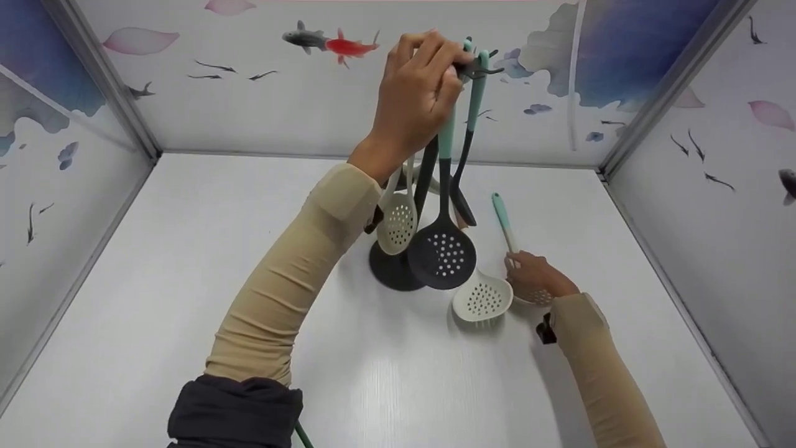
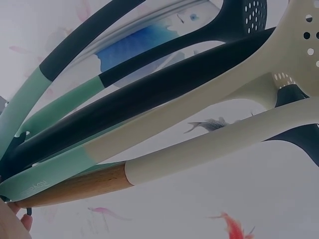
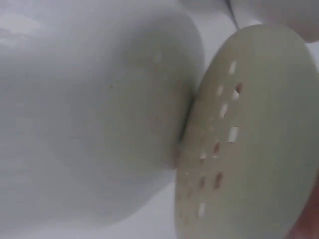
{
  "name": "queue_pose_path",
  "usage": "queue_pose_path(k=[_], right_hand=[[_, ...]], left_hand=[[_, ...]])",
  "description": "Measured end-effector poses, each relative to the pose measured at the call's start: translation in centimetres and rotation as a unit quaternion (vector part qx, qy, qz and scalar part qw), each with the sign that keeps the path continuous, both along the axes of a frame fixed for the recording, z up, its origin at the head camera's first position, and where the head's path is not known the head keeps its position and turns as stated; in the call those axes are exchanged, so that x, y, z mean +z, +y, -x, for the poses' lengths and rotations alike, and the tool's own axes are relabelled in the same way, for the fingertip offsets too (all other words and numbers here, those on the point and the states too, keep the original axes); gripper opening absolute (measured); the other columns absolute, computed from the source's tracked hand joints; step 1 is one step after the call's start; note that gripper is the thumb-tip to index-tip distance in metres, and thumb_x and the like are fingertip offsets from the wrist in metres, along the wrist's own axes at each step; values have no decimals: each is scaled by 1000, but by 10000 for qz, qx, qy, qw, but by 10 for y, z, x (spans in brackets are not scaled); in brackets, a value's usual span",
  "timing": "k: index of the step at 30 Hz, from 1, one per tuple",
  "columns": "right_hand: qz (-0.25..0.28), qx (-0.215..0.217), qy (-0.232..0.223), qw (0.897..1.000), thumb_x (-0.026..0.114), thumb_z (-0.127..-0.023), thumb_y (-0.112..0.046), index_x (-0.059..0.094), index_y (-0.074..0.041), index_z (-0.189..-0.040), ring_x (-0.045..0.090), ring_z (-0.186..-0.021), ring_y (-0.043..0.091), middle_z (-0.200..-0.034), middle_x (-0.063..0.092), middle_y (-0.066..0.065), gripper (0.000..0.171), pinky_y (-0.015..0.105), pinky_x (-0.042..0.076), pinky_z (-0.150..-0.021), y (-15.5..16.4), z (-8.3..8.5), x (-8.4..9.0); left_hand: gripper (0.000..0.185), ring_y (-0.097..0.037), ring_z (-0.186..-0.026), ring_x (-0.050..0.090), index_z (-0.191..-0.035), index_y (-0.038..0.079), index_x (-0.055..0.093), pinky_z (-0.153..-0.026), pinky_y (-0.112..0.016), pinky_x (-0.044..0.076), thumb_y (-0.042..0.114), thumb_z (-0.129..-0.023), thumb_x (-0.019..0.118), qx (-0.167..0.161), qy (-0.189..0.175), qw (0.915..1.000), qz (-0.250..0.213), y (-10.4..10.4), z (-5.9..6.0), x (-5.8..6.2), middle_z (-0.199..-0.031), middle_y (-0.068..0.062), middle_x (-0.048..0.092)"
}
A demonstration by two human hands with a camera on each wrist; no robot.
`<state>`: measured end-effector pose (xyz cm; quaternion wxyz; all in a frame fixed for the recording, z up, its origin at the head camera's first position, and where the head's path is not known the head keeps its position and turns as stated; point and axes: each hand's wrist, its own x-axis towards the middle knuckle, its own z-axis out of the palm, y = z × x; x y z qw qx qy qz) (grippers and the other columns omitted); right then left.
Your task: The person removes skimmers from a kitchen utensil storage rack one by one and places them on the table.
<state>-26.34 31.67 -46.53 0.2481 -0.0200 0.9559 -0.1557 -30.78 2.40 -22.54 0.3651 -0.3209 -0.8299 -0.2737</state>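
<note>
Gripping the rack (image 1: 479, 68) top with left hand (image 1: 416, 99), 4 utensils hanging, right hand (image 1: 532, 277) clasping cream skimmer (image 1: 507, 227).

The utensils I touch look like matt silicone; one handle (image 2: 79, 185) ends in smooth wood. The perforated cream skimmer (image 1: 482, 300) seems plastic, though it's blurry. My tabletop (image 1: 186, 280) is glossy white.

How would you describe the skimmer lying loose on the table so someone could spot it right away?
Start at the dark utensil stand in the middle of the white table. Just to its right, by the right hand, a cream perforated skimmer lies flat. Unlike the skimmers hanging from the stand, it rests on the tabletop.
</note>
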Motion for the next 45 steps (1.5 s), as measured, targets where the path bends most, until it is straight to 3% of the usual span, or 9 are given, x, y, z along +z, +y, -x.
queue_pose_path(k=[3, 7, 12, 14, 17, 25, 32, 37, 45], right_hand=[[781, -753, 11, 9941, 42, -96, -24, 23, -6, -147, 6, -139, 47, -152, 10, 27, 58, 61, 12, -109, -1, 0, 16], [1506, -745, 1030, 9804, 42, -97, -19, 29, -1, -144, 22, -136, 46, -149, 22, 27, 52, 58, 23, -108, -14, -4, 48], [2790, -394, 2491, 9266, 44, -97, -8, 46, 1, -132, 51, -118, 37, -133, 49, 23, 37, 47, 41, -99, -51, -16, 88], [3292, -26, 2714, 9044, 45, -97, -8, 49, 1, -130, 55, -114, 34, -127, 54, 21, 35, 41, 44, -97, -70, -22, 98], [3696, 514, 2768, 8855, 45, -97, -8, 47, 2, -131, 56, -114, 31, -125, 56, 20, 36, 37, 45, -97, -97, -29, 103], [3756, 581, 3324, 8632, 55, -91, -4, 57, 1, -119, 62, -95, 21, -107, 66, 13, 28, 30, 50, -85, -125, -32, 93], [3622, 544, 3604, 8579, 57, -90, -4, 62, -1, -106, 63, -87, 19, -99, 69, 10, 18, 22, 50, -77, -130, -37, 92], [3873, 618, 3798, 8378, 56, -89, -3, 62, 2, -105, 64, -88, 20, -99, 68, 10, 17, 22, 51, -81, -131, -44, 100], [4096, 311, 4051, 8168, 54, -89, 3, 61, 5, -108, 63, -90, 13, -104, 64, 17, 20, 17, 49, -82, -118, -55, 111]], left_hand=[[39, -16, -119, 39, -115, 18, 61, -108, -27, 23, 24, -94, 29, -12, 25, 10000, 68, 0, 0, 1, -116, 2, 58], [39, -16, -118, 39, -115, 19, 61, -107, -28, 24, 24, -94, 29, -11, -1, 9999, 112, -1, -1, 1, -116, 2, 57], [40, -16, -119, 39, -117, 19, 61, -108, -28, 23, 26, -94, 29, -28, -44, 9998, 174, -2, -2, 3, -117, 1, 57], [40, -15, -119, 39, -117, 20, 61, -108, -27, 22, 26, -94, 29, -39, -66, 9998, 197, -2, -2, 4, -118, 2, 57], [40, -15, -118, 40, -118, 21, 61, -107, -27, 23, 26, -94, 30, -88, -115, 9997, 177, -4, -3, 5, -118, 2, 58], [40, -14, -116, 40, -120, 23, 62, -105, -24, 25, 27, -97, 30, -515, -386, 9979, 87, -10, 0, 10, -119, 3, 59], [42, -13, -115, 40, -121, 24, 63, -103, -23, 26, 26, -96, 29, -795, -848, 9932, -61, -19, 0, 11, -121, 4, 59], [42, -13, -119, 39, -122, 23, 62, -104, -21, 25, 25, -96, 29, -1015, -946, 9900, -252, -21, 1, 13, -126, 4, 58], [40, -14, -122, 39, -124, 23, 61, -108, -22, 22, 30, -95, 34, -798, -833, 9933, 2, -23, 1, 14, -128, 4, 57]])
